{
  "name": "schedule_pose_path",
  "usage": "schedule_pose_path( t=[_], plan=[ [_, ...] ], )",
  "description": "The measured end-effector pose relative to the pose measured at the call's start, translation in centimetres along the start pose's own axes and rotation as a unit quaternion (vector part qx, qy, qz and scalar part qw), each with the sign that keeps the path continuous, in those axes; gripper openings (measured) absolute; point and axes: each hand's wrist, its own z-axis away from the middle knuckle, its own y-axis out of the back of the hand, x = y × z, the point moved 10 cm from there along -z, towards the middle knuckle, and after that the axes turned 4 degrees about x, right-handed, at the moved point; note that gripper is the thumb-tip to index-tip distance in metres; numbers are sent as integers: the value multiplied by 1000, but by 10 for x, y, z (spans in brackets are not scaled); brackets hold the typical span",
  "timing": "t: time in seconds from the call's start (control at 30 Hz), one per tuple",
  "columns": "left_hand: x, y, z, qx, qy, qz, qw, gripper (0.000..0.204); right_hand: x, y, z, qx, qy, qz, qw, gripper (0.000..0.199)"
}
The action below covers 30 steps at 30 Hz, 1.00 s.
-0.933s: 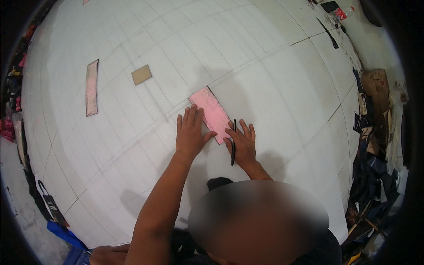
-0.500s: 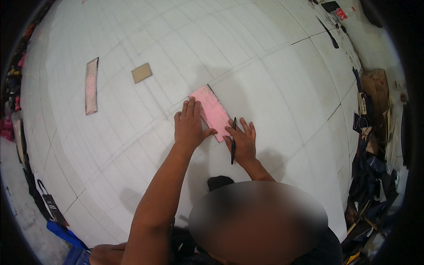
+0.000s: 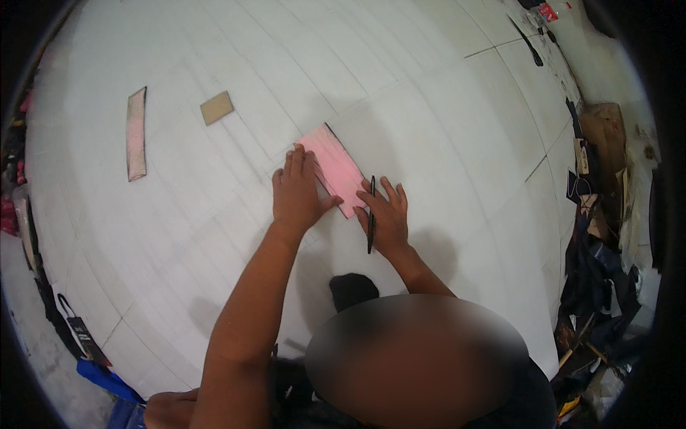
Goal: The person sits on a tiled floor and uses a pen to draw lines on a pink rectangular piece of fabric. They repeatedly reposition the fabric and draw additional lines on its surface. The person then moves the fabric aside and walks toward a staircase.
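A pink rectangular piece (image 3: 334, 168) with a dark edge, cloth-like, lies slantwise on the white sheet between my hands. My left hand (image 3: 299, 187) lies along its left edge, fingers stretched out and thumb reaching to its near end. At the near right corner, my right hand (image 3: 387, 218) touches the piece with thumb and fingertips. A black pen (image 3: 371, 222) is tucked between the fingers of that hand, pointing away from me. Farther left are a narrow pink strip (image 3: 136, 136) with a dark border and a small tan rectangle (image 3: 217, 108).
Faint ruled lines run across the large white sheet (image 3: 457, 186). Cardboard (image 3: 604, 143) and a heap of dark cloth (image 3: 597, 286) line the right side. A black tag with a loop (image 3: 84, 336) and blue cloth (image 3: 107, 379) lie at the lower left.
The whole view has shifted slightly, so the floor items sit a little farther left and up. Both hands stay at the pink piece, and the pen remains in my right hand.
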Motion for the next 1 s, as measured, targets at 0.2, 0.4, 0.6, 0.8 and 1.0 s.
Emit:
schedule_pose_path(
  t=[0.2, 0.4, 0.6, 0.8, 1.0],
  plan=[
    [0, -4, 1, 18, 3, -10, 1000, 113, 1, -2, -1, -3, -14, -6, 1000, 34],
    [1, -7, 1, 12, 8, -22, 1000, 115, 3, -3, -1, -5, -26, -11, 1000, 32],
    [14, 2, -3, -42, 9, -58, 997, 110, 1, -2, -2, -16, -9, -7, 1000, 33],
    [34, 3, -18, -65, 0, -106, 992, 106, -2, 2, -5, -35, -10, 4, 999, 39],
    [37, -15, -26, -99, 2, -38, 994, 110, 28, 19, -45, 7, -87, -151, 985, 42]
  ],
)
